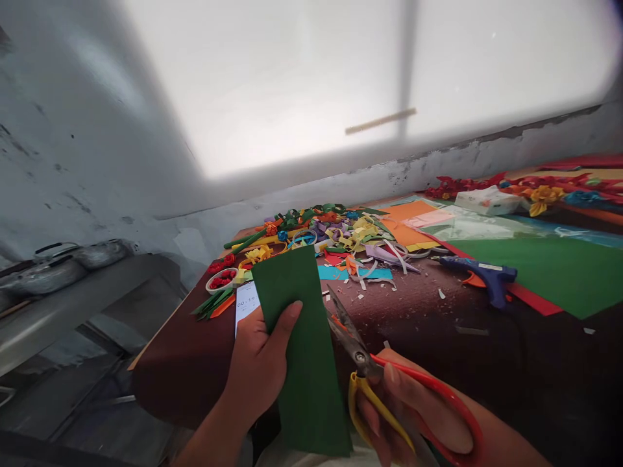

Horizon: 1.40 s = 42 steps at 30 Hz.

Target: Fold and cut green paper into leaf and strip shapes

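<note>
Upright in front of me is a long strip of dark green paper [306, 376], pinched by my left hand [263, 357] with the thumb on its near face. My right hand [399, 402] grips a pair of scissors [360, 357] with one red and one yellow handle. The scissor blades are parted and point up and away, just to the right of the paper's edge. Behind my left hand, a phone [244, 301] showing a timer is partly covered by the hand and the paper.
Colourful paper scraps [360, 240] are heaped at the back of the dark table [195, 363]. A blue glue gun [487, 275] lies on the right, beside green sheets [549, 266]. A small white bowl [221, 280] holds red pieces at the left. A metal bench [97, 292] stands further left.
</note>
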Motion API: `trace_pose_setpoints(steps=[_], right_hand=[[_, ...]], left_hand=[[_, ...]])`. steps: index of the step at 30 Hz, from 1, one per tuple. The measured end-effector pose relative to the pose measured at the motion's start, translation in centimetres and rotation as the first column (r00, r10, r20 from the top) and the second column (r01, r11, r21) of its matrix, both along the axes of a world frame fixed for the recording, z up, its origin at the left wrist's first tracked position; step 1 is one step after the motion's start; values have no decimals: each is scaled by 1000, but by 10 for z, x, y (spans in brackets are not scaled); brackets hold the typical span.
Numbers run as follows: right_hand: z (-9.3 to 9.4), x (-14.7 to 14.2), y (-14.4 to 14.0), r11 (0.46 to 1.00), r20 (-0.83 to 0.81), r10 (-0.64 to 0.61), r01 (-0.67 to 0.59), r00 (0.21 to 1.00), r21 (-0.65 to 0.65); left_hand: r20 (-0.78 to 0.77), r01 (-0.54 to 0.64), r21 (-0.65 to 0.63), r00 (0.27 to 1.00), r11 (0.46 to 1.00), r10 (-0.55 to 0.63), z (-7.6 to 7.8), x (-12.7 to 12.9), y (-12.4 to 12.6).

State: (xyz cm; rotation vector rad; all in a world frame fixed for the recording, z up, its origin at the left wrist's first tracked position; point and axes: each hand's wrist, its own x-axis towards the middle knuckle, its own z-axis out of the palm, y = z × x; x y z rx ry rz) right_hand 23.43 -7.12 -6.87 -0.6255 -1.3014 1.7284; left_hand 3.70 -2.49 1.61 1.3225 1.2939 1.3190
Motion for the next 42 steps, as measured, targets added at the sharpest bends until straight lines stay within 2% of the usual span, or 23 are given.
trace_pose_setpoints(steps=[8, 15, 18, 21, 23, 24, 25, 26, 27, 28, 29, 30, 33, 35, 36, 37, 38, 39, 40, 41, 42], right_hand=[[-4, 6, 15, 988, -6, 154, -154, 988, 3], [-6, 4, 15, 983, -11, 178, -178, 984, -37], [-4, 6, 17, 986, -27, 152, -154, 988, -66], [15, 23, 30, 995, -15, 59, -60, 998, -83], [36, 39, 50, 997, 155, -64, 57, 986, 46], [48, 46, 64, 978, 317, -162, 109, 934, 179], [60, 51, 80, 944, 507, -282, 142, 815, 297], [71, 53, 98, 898, 664, -417, 168, 621, 407], [81, 53, 116, 836, 755, -541, 139, 370, 531], [88, 51, 134, 777, 769, -629, 93, 115, 622], [94, 48, 151, 760, 761, -648, 88, 28, 643], [98, 44, 166, 759, 760, -650, 69, 7, 648], [102, 34, 188, 736, 736, -677, 17, 8, 677], [101, 31, 182, 695, 695, -719, 28, 12, 719], [99, 30, 175, 686, 684, -728, 48, 53, 726], [95, 29, 165, 691, 682, -721, 64, 122, 720], [91, 28, 155, 725, 674, -676, 107, 297, 680], [85, 28, 145, 799, 662, -561, 117, 497, 590], [79, 28, 136, 847, 629, -473, 123, 618, 516], [72, 29, 129, 865, 590, -443, 150, 675, 479], [65, 30, 124, 867, 560, -451, 193, 695, 459]], left_hand=[[59, 15, -66, 998, 998, -12, -1, 0, -1], [124, 48, -114, 992, 992, -34, -4, -1, -1], [131, 67, -135, 990, 989, -49, -5, -2, 0], [166, 42, -154, 986, 987, -16, -7, -3, 3], [200, 38, -167, 980, 985, -4, -8, -3, 7], [220, 47, -175, 975, 984, -7, -9, -2, 10], [241, 62, -184, 970, 981, -16, -10, -2, 13], [260, 87, -194, 965, 977, -34, -12, 0, 18], [273, 113, -201, 961, 973, -55, -13, 2, 23], [277, 135, -204, 958, 970, -75, -14, 4, 29], [272, 149, -202, 958, 968, -91, -16, 6, 37], [260, 154, -195, 960, 969, -100, -17, 9, 45], [230, 91, -137, 971, 986, -58, -21, 18, 70], [241, 16, -91, 970, 996, 7, -22, 26, 84], [254, -18, -66, 967, 998, 34, -23, 29, 88], [263, -37, -40, 964, 999, 46, -23, 33, 91], [272, -46, -13, 961, 999, 48, -24, 37, 92], [279, -46, 13, 959, 999, 41, -24, 41, 92], [285, -38, 34, 958, 999, 27, -24, 44, 92], [287, -26, 50, 958, 998, 10, -24, 46, 92], [276, -12, 62, 961, 998, -5, -23, 48, 93]])
